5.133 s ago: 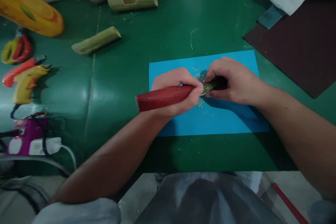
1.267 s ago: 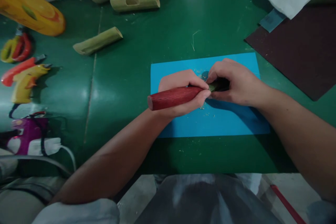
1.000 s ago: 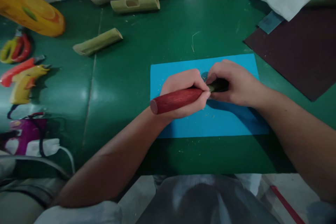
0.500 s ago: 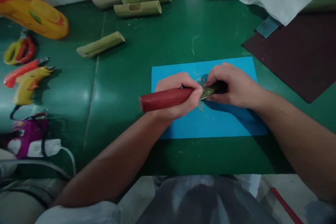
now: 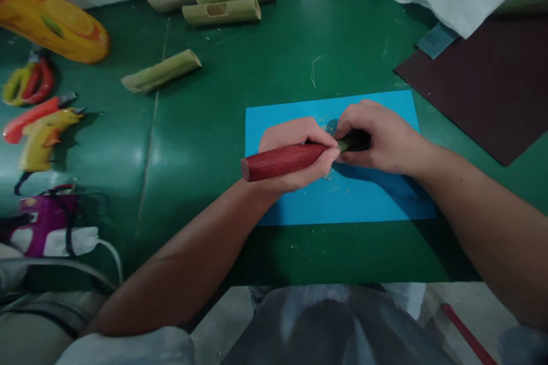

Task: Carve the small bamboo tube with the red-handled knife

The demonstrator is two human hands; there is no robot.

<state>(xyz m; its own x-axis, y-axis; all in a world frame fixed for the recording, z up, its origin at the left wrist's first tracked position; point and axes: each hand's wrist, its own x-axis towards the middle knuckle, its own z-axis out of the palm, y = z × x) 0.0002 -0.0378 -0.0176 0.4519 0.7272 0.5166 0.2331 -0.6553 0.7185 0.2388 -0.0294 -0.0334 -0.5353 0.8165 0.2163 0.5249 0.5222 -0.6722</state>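
My left hand (image 5: pixel 295 131) is wrapped round a red wooden-handled tool (image 5: pixel 282 163), its butt end pointing left and toward me. The tool's working end is hidden at the fingertips, so its kind does not show. Pinched between the thumb and fingers of my right hand (image 5: pixel 387 134) is a short green bamboo piece (image 5: pixel 351 141), mostly covered by that hand. The tool's front end meets the bamboo, and the two hands are almost touching. Beneath them lies a bright blue sheet (image 5: pixel 355 202), with small pale shavings (image 5: pixel 327 175) scattered on it.
Cut bamboo tubes (image 5: pixel 222 12) lie at the back, and a single bamboo tube (image 5: pixel 162 72) lies nearer. Scissors (image 5: pixel 29 82), a yellow glue gun (image 5: pixel 47 137) and an orange bottle (image 5: pixel 55 17) are on the left. A dark brown board (image 5: pixel 483 91) occupies the right.
My left hand and the red-handled tool have moved a little to the right, closer to my right hand, covering more of the bamboo. My right hand stays nearly still.
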